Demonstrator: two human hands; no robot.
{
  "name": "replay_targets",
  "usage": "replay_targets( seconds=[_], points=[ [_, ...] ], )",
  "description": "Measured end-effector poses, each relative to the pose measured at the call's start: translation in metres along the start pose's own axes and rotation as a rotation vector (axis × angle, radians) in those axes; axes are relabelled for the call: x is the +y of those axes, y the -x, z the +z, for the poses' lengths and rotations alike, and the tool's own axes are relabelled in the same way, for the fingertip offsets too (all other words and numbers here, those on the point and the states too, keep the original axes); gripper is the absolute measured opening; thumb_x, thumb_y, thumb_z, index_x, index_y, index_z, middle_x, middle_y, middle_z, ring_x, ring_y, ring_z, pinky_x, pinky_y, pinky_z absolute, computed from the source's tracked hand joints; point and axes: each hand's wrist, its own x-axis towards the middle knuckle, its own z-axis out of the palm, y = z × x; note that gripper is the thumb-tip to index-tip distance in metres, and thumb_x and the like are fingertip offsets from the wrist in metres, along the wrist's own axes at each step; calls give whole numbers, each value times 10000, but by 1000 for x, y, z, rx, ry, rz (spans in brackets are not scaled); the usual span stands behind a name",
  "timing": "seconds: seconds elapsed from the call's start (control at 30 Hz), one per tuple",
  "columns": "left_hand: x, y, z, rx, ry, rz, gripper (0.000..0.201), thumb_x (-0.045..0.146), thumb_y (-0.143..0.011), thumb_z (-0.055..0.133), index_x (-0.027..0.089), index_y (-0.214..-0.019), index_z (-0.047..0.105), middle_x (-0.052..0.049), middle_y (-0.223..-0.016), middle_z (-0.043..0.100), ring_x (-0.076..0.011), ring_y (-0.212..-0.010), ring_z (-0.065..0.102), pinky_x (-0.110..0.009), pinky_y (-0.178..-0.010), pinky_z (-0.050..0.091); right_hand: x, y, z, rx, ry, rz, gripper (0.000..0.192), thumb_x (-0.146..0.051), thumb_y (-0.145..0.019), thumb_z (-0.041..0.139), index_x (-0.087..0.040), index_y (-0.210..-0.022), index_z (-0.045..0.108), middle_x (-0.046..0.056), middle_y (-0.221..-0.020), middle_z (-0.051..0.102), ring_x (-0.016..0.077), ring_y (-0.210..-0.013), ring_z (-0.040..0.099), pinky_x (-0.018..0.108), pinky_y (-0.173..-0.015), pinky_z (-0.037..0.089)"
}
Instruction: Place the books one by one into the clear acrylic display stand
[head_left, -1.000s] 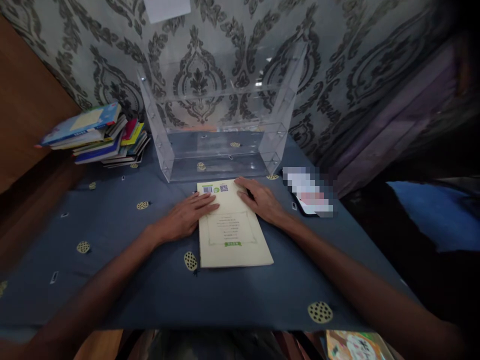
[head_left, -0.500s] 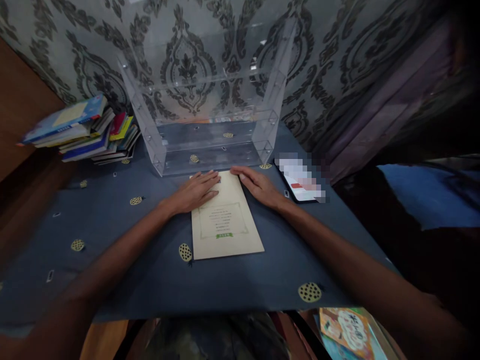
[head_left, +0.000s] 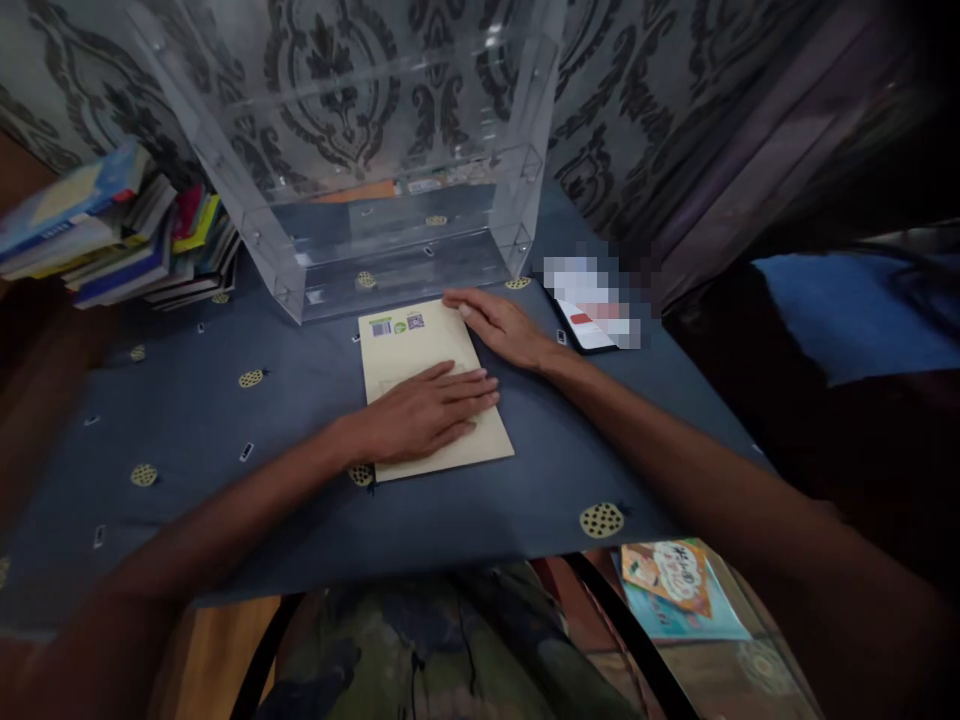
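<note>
From the head camera, a thin cream booklet (head_left: 427, 385) is lying flat on the blue-clothed worktop (head_left: 225, 420), just in front of a clear acrylic rack (head_left: 360, 170) that is standing against the patterned wall. The left hand (head_left: 424, 415) is resting palm-down across the booklet's middle, its fingers (head_left: 472, 385) stretched out, close together and clamped on nothing, only pressing the cover. The right hand (head_left: 502, 328) is lying at the booklet's far right edge, near the corner; its fingers (head_left: 461, 302) are extended and touching the edge, gripping nothing.

To handle the booklet well, I would judge that the left palm should be keeping an even downward pressure so that the cover is not sliding on the cloth, while the right fingertips are working under the edge rather than pushing the thin sheet into a crease.

Around it, a leaning stack of books (head_left: 112, 235) is sitting to the left of the rack, well apart from the hands. A phone (head_left: 585, 325) is lying just beside the right wrist, close enough to be nudged. The rack's open front is near the booklet's far end, leaving little room there. Below the worktop's near edge, a picture book (head_left: 667, 585) is showing.
</note>
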Motion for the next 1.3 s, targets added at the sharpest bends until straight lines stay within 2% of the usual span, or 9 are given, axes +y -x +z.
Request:
replay_targets(
  seconds=[0.2,0.37,0.5,0.7,0.8,0.9,1.07,1.2,1.3],
  points=[
    [32,9,5,-70,102,83,450,293,-1078,326,225,-1515,408,-39,-1599,390,-157,-1531,235,-418,-1277,151,-4,2,0,-37,38,-7,454,-428,-1011,410,-194,-1375,545,125,-1352,656,266,-1239,617,499,-1036,495],
    [33,13,4,-50,110,88,447,274,-1075,330,199,-1508,412,-53,-1601,386,-150,-1529,240,-415,-1278,166,-5,5,2,-44,164,-10,493,-420,-968,493,-173,-1393,534,140,-1428,598,305,-1272,590,526,-1044,495],
    [8,25,0,16,38,0,453,277,-1084,288,179,-1512,396,-63,-1597,394,-146,-1513,289,-415,-1279,160,-4,6,4,-44,211,-3,503,-418,-959,504,-195,-1409,525,123,-1466,569,313,-1336,542,569,-1084,455],
    [-73,59,-3,304,-25,-391,497,378,-1073,289,156,-1491,442,-126,-1571,430,-226,-1488,355,-485,-1240,267,-6,7,4,-83,282,-9,508,-385,-976,471,-150,-1425,511,152,-1484,546,311,-1369,517,556,-1103,447],
    [-96,66,-1,387,22,-398,505,404,-1065,300,156,-1464,483,-129,-1538,478,-236,-1472,386,-475,-1207,339,-15,5,9,-85,401,-69,460,-299,-987,438,-118,-1399,536,175,-1450,574,316,-1409,471,583,-1171,350],
    [-100,67,3,429,32,-376,478,390,-1064,314,181,-1453,496,-111,-1528,496,-229,-1464,399,-477,-1196,356,-31,2,23,-128,489,-182,432,-226,-1005,374,-137,-1386,557,160,-1412,612,294,-1417,464,597,-1190,307],
    [-100,66,7,462,52,-346,465,360,-1060,332,145,-1429,517,-138,-1519,500,-225,-1456,412,-458,-1195,355,-58,2,56,-329,469,-360,444,-241,-1037,330,-160,-1416,544,125,-1490,543,258,-1435,442,552,-1186,352],
    [-103,67,9,453,55,-336,473,367,-1062,325,136,-1425,521,-142,-1517,502,-226,-1453,417,-447,-1195,354,-75,20,72,-427,419,-444,478,-287,-1053,325,-164,-1498,448,103,-1568,444,243,-1496,328,528,-1219,314],
    [-102,68,7,438,60,-355,475,365,-1065,311,140,-1431,513,-132,-1526,494,-227,-1461,403,-450,-1196,348,-91,42,77,-490,393,-470,481,-321,-1054,369,-197,-1516,422,77,-1590,413,223,-1507,298,488,-1243,288]
  ],
)
